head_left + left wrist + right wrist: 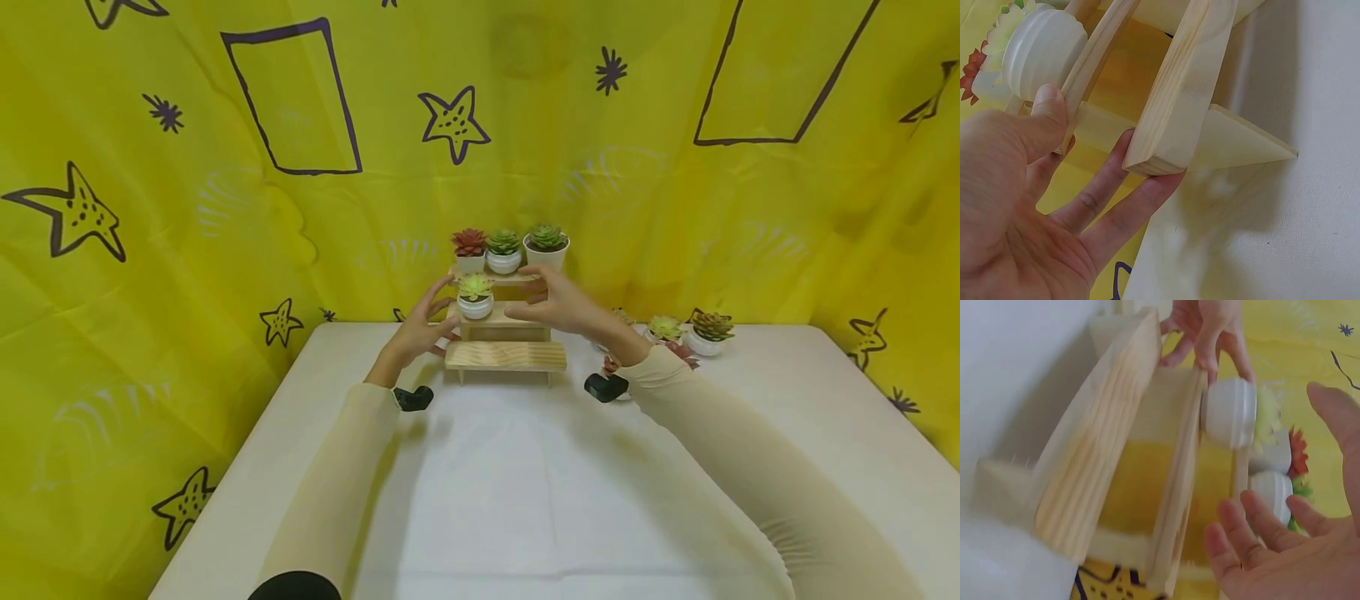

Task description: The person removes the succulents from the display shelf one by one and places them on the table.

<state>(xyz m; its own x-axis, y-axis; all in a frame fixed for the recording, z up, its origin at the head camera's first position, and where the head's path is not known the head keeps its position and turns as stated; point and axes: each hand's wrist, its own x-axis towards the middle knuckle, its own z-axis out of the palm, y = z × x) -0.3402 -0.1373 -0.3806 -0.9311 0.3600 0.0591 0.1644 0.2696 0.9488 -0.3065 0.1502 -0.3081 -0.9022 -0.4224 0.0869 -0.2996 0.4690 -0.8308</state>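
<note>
A three-tier wooden stand (506, 356) sits at the table's back. On its middle step, towards the left, is a pale yellow-green succulent in a rounded white pot (476, 307). My left hand (415, 336) touches the stand's left end with spread fingers; in the left wrist view its thumb (1050, 103) rests at the middle step beside the pot, while fingertips meet the lowest step's end. My right hand (566, 310) hovers by the stand's right side, fingers apart and holding nothing. The top step carries a red succulent (469, 242), a small green succulent (503, 242) and a bigger green succulent (547, 237).
Several more potted succulents stand on the table right of the stand, among them a brownish-green one (708, 332) and a yellow-green one (664, 328); my right forearm partly hides this group. Behind the white table (487, 500) hangs a yellow patterned curtain (390, 208).
</note>
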